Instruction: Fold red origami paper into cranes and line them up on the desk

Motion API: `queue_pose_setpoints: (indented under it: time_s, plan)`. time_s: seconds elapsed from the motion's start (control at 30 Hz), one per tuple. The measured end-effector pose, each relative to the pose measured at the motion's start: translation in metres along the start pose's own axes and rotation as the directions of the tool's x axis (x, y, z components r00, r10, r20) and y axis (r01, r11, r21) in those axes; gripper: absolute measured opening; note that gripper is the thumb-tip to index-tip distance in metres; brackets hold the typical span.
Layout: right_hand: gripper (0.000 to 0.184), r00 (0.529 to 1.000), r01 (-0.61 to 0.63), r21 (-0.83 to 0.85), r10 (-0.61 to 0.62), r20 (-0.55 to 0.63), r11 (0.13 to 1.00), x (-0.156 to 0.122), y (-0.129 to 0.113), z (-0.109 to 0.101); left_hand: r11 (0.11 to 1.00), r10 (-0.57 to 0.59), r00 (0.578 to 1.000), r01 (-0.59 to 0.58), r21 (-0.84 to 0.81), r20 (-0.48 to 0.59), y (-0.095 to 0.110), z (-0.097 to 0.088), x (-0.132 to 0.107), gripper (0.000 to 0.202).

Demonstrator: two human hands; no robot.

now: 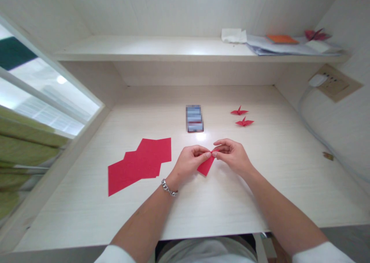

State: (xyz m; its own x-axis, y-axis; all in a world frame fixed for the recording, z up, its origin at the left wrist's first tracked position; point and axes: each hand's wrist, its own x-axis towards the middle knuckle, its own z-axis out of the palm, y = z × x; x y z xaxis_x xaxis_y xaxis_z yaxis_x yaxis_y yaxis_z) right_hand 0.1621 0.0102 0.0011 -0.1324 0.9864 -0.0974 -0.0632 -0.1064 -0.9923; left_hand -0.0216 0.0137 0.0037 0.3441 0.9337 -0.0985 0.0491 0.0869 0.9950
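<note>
A small folded piece of red paper [206,167] is pinched between both hands above the desk, its lower corner pointing toward me. My left hand [192,159], with a chain bracelet [169,187] at the wrist, grips the paper's upper left part between thumb and fingers. My right hand [232,155] pinches its upper right edge, the thumb tips close together. The fingers hide the paper's top part. To the left lie several overlapping red paper sheets [141,159]. Two folded red paper cranes, a farther one [239,112] and a nearer one [244,122], stand at the back right.
A phone [194,118] with a blurred screen lies beyond my hands. Overhead, the shelf [144,47] bears a white tissue [233,35], papers and an orange pad [281,39]. On the right wall a white plug sits in a socket plate [337,83], its cable [312,128] trailing down.
</note>
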Motion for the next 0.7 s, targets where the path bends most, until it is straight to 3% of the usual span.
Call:
queue_pose_setpoints:
  time_s: [0.17, 0.7]
  plan:
    - [0.039, 0.998, 0.008, 0.07, -0.003, -0.068, 0.998, -0.0009, -0.0018, 0.0026, 0.998, -0.014, 1.0, 0.014, -0.055, -0.012, -0.0011, 0.0006, -0.0003, 0.026]
    - [0.041, 0.996, -0.057, 0.101, 0.063, -0.06, 0.993, -0.0017, -0.0028, 0.0018, 1.0, 0.016, 1.0, -0.016, -0.007, 0.009, -0.0018, 0.005, -0.0026, 0.026]
